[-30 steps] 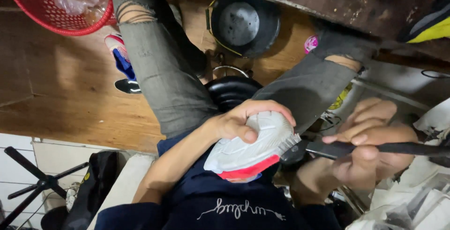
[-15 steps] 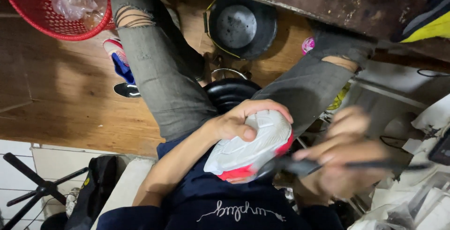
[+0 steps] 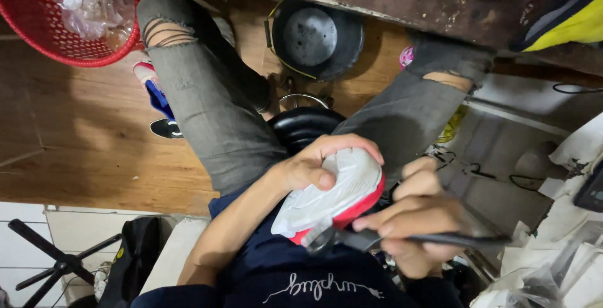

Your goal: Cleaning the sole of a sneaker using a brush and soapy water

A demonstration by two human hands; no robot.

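The left hand (image 3: 314, 167) clamps the white-soled, red-edged sneaker (image 3: 333, 198) sole-up over the lap. The right hand (image 3: 411, 220) grips a dark-handled brush (image 3: 352, 239) at the red edge; short, firm strokes along it would likely work best while the shoe is braced.

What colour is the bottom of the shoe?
The shoe's sole is pale grey-white with a red edge, seen in the head view.
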